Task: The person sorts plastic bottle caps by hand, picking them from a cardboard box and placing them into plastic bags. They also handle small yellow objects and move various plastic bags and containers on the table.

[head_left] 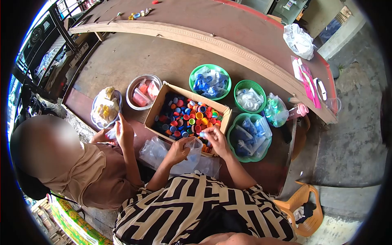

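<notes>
A cardboard box full of bottle caps in many colours stands in front of me. Over its near edge, my right hand pinches a light blue bottle cap. My left hand is closed on the rim of a clear plastic bag, whose mouth faces my right hand. More clear plastic bags lie flat beside my left hand, against the box's near side.
A person at my left handles a small clear bag. Around the box stand a metal bowl of red bags, a basket of yellowish ones, and green baskets of bagged blue and white caps. A wooden beam crosses behind.
</notes>
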